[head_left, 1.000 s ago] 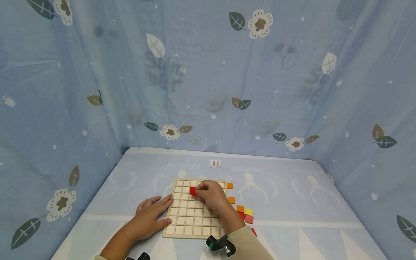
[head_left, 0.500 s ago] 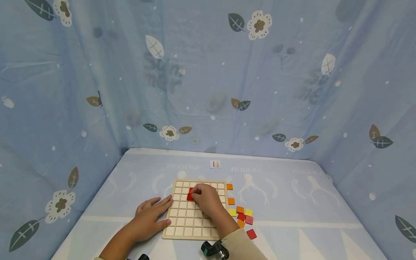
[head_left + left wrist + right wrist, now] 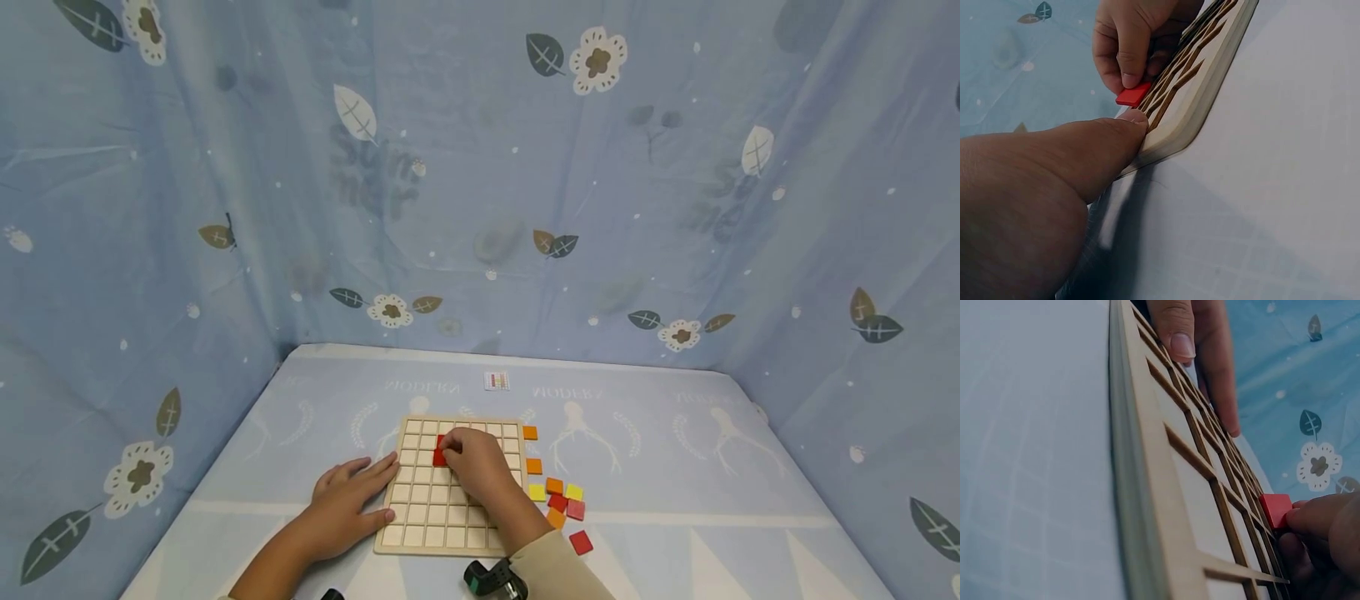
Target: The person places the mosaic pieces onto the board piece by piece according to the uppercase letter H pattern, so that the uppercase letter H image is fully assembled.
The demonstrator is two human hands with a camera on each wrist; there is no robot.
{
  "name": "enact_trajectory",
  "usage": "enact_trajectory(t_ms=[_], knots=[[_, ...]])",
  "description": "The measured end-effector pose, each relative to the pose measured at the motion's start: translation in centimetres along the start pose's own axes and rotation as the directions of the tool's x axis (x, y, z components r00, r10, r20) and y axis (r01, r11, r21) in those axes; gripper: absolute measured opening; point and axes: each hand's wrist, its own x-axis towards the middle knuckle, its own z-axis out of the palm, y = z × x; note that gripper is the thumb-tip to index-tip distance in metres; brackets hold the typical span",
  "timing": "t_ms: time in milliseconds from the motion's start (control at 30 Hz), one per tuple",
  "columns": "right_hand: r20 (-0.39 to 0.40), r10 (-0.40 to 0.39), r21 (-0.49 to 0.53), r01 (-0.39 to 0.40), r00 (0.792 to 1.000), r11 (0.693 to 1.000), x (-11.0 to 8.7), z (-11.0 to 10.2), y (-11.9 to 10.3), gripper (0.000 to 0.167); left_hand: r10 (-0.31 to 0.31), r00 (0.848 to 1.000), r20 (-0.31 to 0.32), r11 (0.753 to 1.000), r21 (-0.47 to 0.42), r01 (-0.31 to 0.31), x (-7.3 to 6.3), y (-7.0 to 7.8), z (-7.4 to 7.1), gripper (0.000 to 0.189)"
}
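A pale wooden grid board (image 3: 417, 536) lies on the table with mostly bare cells. My right hand (image 3: 480, 467) is over its upper middle and pinches a red square tile (image 3: 438, 457) between thumb and fingers. In the right wrist view that red tile (image 3: 1275, 510) stands tilted on the grid at the fingertips. Just beyond it, a second patch of red (image 3: 440, 439) shows, partly covered by my fingers. At the board's left edge my left hand (image 3: 348, 504) rests with fingers spread, thumb and fingertips touching the rim.
To the right of the board lie several loose tiles, among them an orange tile (image 3: 530, 433), a yellow tile (image 3: 537, 492), a pink tile (image 3: 575, 509) and a red tile (image 3: 581, 542). A small printed card (image 3: 497, 381) lies behind the board. Patterned curtains (image 3: 480, 208) enclose the table.
My right hand has moved slightly left and nearer with the red tile, then nearly stopped. Tiles beside the board, hidden by the forearm earlier, now show. The left hand has stayed put.
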Motion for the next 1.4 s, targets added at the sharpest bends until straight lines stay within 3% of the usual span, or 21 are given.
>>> enact_trajectory(t_ms=[333, 500, 667, 800, 967, 1233, 1400], knots=[[-0.028, -0.001, 0.029, 0.002, 1.0, 1.0, -0.1, 0.0, 0.2, 0.009, 0.011, 1.0, -0.007, 1.0, 0.009, -0.011, -0.2, 0.2, -0.3, 0.075], [-0.01, 0.012, -0.022, -0.013, 1.0, 1.0, -0.1, -0.1, 0.3, 0.01, 0.013, 1.0, -0.007, 1.0, -0.002, -0.013, -0.2, 0.2, -0.2, 0.075], [0.002, -0.011, -0.116, 0.012, 1.0, 0.993, -0.2, -0.2, 0.1, 0.013, 0.015, 1.0, -0.002, 1.0, 0.001, -0.015, 0.0, 0.0, 0.0, 0.075], [0.014, -0.034, -0.128, 0.035, 0.999, 0.991, -0.4, -0.4, 0.0, 0.014, 0.022, 1.0, 0.004, 1.0, 0.014, -0.022, 0.1, -0.2, 0.2, 0.076], [0.059, -0.033, -0.052, 0.036, 0.998, 0.998, -0.5, -0.2, 0.2, 0.016, 0.001, 1.0, 0.002, 1.0, 0.021, -0.001, -0.1, -0.3, 0.1, 0.077], [0.056, -0.014, 0.091, 0.009, 0.998, 0.996, -0.5, -0.6, 1.0, 0.018, 0.011, 1.0, -0.001, 1.0, 0.007, -0.011, 0.0, -0.1, 0.0, 0.076], [0.081, -0.019, 0.205, 0.002, 0.997, 0.979, -1.3, -3.1, 2.0, 0.02, -0.009, 1.0, 0.018, 1.0, -0.001, 0.009, 0.0, -0.2, 0.2, 0.077]])
